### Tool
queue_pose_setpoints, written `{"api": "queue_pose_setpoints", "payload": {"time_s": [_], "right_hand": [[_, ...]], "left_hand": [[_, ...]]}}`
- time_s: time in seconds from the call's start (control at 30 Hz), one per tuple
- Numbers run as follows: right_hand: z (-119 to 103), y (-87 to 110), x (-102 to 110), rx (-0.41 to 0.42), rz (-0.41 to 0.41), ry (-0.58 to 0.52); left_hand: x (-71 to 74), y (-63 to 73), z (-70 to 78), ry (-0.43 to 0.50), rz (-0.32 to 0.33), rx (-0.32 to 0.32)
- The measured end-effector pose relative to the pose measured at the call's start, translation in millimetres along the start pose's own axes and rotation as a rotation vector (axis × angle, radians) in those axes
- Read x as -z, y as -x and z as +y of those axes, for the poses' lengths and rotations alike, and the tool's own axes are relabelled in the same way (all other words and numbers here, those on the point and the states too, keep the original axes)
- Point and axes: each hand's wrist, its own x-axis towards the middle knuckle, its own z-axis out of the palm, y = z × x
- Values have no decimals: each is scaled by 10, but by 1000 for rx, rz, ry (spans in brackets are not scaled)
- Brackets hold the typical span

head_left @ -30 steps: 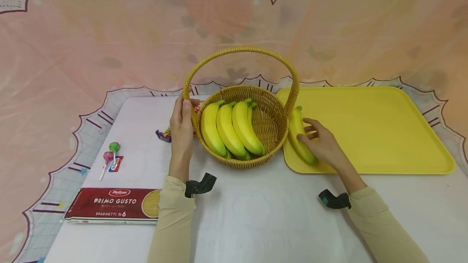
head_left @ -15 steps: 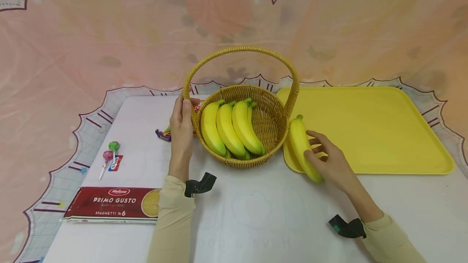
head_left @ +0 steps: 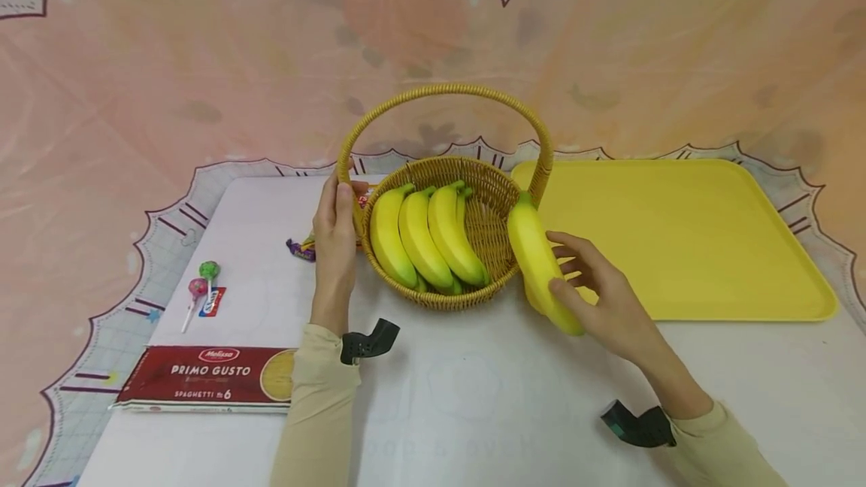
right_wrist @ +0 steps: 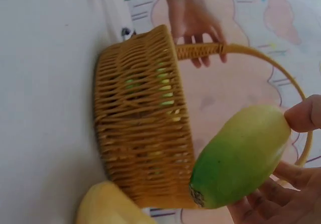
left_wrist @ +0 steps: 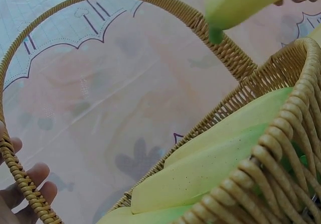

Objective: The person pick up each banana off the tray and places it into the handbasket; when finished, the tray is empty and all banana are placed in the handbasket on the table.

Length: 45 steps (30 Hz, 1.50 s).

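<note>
My left hand (head_left: 334, 224) holds the left side of the wicker basket's handle (head_left: 446, 90), its fingers (left_wrist: 37, 176) around the woven strip. Several yellow bananas (head_left: 421, 239) with green tips lie side by side in the left part of the basket (head_left: 446, 300). Thumb and fingers of my right hand (head_left: 605, 299) grip another banana (head_left: 537, 265) from its right side. Its stem end overlaps the basket's right rim in the head view, while its green tip (right_wrist: 220, 176) points toward the camera in the right wrist view.
A yellow tray (head_left: 683, 239) lies right of the basket, its left corner behind the held banana. On the left are a red spaghetti pack (head_left: 210, 378), a green lollipop (head_left: 209, 270), a pink lollipop (head_left: 198, 288) and a purple-wrapped candy (head_left: 301, 249). A patterned cloth (head_left: 271, 66) hangs behind.
The right hand has lifted the banana off the tray's left end, drawn it nearer the body, then brought it left to the basket's right rim. The left hand and basket stay put.
</note>
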Motion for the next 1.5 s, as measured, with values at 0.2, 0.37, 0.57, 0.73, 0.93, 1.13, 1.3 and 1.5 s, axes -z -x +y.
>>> {"api": "queue_pose_setpoints", "payload": {"time_s": [0.2,0.37,0.57,0.73,0.93,1.13,1.3,1.5], "right_hand": [[-134,-355,-71,-23,-58,-58],[-226,-656,-125,-69,-97,-114],[-212,-875,-201,-81,-100,-117],[-85,-1000,-246,-145,-123,-121],[23,-1084,-305,-165,-173,9],[20,-1106,-386,-181,-222,137],[-15,-1121,-442,-159,-222,225],[-38,-1114,-478,-138,-227,275]], "left_hand": [[-6,6,-24,11,-4,16],[-19,12,-44,14,-4,21],[-32,2,-41,15,-6,16],[-25,-5,-37,21,-5,9],[-17,-6,-26,5,-7,-14],[-8,15,-9,11,-6,-5],[3,5,3,9,-5,-18],[18,8,23,6,9,-20]]}}
